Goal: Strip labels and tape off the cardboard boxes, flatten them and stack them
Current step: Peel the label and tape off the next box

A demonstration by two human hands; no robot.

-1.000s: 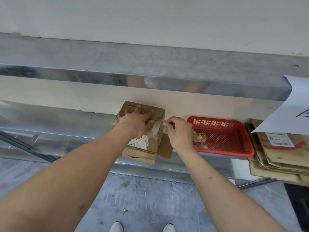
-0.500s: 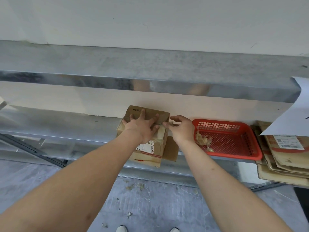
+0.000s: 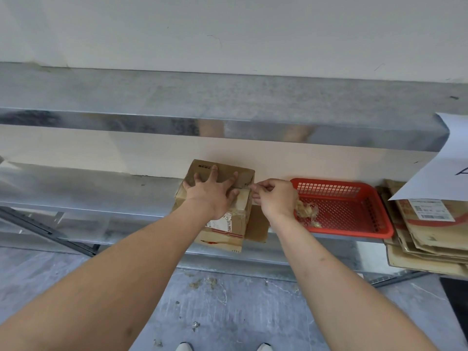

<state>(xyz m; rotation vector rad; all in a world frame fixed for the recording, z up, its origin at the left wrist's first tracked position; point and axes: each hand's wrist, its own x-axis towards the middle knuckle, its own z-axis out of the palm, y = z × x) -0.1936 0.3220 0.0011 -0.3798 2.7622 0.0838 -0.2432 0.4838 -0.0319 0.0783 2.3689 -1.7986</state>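
Cardboard box (image 3: 225, 198): small, on the metal shelf (image 3: 88, 196), against the wall, label and tape remaining. Left hand (image 3: 212, 196): fingers spread flat, pressing the top. Right hand (image 3: 274, 200): fingers curled at the box's right top edge, apparently pinching tape; contact unclear. Advice: peel low and slow, keep the box pinned. Adjacent: red basket (image 3: 354, 231) with tape scraps; flattened cardboard stack (image 3: 430, 244); grey floor (image 3: 228, 312).
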